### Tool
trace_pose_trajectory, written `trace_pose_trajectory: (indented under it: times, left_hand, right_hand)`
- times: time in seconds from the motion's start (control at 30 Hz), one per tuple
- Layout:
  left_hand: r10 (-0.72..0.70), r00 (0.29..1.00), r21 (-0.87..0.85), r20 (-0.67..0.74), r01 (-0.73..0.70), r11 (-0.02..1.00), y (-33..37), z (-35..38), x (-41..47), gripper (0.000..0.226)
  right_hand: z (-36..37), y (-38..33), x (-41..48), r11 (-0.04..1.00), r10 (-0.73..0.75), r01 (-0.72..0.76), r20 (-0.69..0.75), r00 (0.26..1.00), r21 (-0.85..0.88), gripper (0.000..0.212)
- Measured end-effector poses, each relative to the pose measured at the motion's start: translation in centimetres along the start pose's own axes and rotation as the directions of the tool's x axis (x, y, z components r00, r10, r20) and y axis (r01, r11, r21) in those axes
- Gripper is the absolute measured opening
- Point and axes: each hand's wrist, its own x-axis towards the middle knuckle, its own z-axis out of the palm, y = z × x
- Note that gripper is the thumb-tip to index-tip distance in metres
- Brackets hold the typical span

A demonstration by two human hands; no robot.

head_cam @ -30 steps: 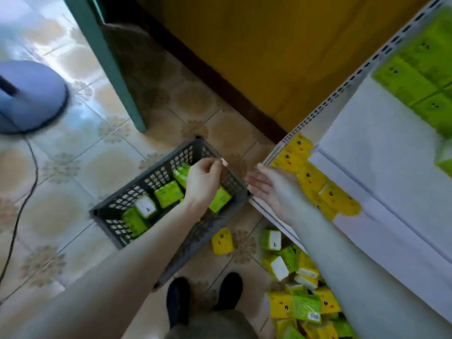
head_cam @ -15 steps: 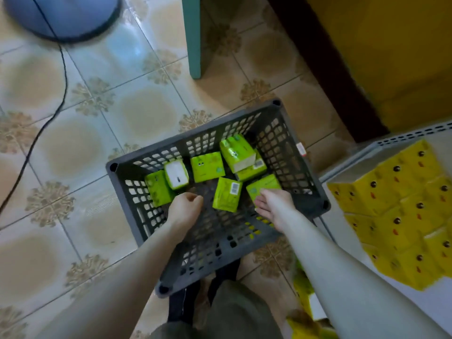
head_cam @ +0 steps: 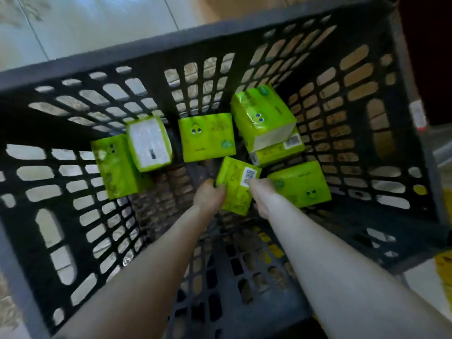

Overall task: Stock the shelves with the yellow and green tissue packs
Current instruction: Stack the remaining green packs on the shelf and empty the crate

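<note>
Several green tissue packs lie in a dark grey slatted basket [head_cam: 146, 52]. My left hand [head_cam: 209, 197] grips the left side of one green pack with a barcode label [head_cam: 236, 189], near the basket's middle. My right hand [head_cam: 261, 195] holds the same pack's right side, thumb by the barcode. Another green pack [head_cam: 302, 184] lies just right of my right hand. Further back sit a face-up pack [head_cam: 206, 140], a stacked pair [head_cam: 263, 118], a white-faced pack [head_cam: 149, 144] and a pack on the left [head_cam: 118, 167].
The basket's tall perforated walls surround both forearms. Pale floor tiles [head_cam: 85, 23] show beyond the far rim. At the right edge are a white shelf surface [head_cam: 425, 285] and a bit of yellow packs [head_cam: 443, 265].
The view has dropped close into the basket. Both hands reached down from above the basket's near side and closed on the barcode pack from either side.
</note>
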Motion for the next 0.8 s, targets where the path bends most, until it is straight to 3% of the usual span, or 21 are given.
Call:
trace_pose_trajectory:
  times: [0.2,0.3,0.4,0.47,0.57,0.67,0.73,0.8]
  left_hand:
    - [0.036,0.996,-0.138,-0.081,-0.046,0.989,1.4,-2.2,-4.8,0.036]
    - [0.051,0.998,-0.329,-0.037,-0.061,0.943,3.4,-4.6,-9.7,0.037]
    - [0.081,0.996,-0.416,-0.029,-0.085,0.905,6.0,-7.7,-14.8,0.042]
    - [0.09,0.994,-0.405,-0.06,-0.106,0.908,7.8,-9.9,-18.0,0.045]
    - [0.077,0.996,-0.442,-0.034,-0.084,0.893,10.8,-13.3,-23.0,0.047]
    - [0.144,0.988,-0.511,0.06,-0.093,0.855,14.2,-16.5,-28.5,0.046]
    - [0.251,0.964,-0.524,0.088,-0.169,0.835,16.2,-18.3,-32.0,0.032]
    - [0.349,0.934,-0.5,0.076,-0.267,0.824,17.9,-19.7,-35.2,0.015]
  right_hand:
    - [-2.1,-0.4,-4.4,0.99,-0.007,0.012,-0.035,0.999,0.143,0.049]
    - [-4.1,-1.5,-9.3,0.985,-0.029,0.031,-0.01,1.0,0.169,0.035]
    - [-6.5,-3.2,-15.9,0.979,-0.163,0.161,0.009,0.987,0.129,0.023]
    - [-8.4,-4.2,-21.2,0.944,-0.328,0.328,0.006,0.944,0.03,0.03]
    - [-11.3,-5.3,-29.0,0.826,-0.556,0.562,0.111,0.824,-0.039,0.04]
    - [-14.3,-6.7,-35.7,0.787,-0.611,0.612,0.213,0.762,0.07,0.054]
    - [-16.5,-7.3,-39.3,0.771,-0.635,0.627,0.205,0.745,0.111,0.061]
    - [-18.3,-7.7,-42.5,0.759,-0.649,0.621,0.153,0.745,0.193,0.052]
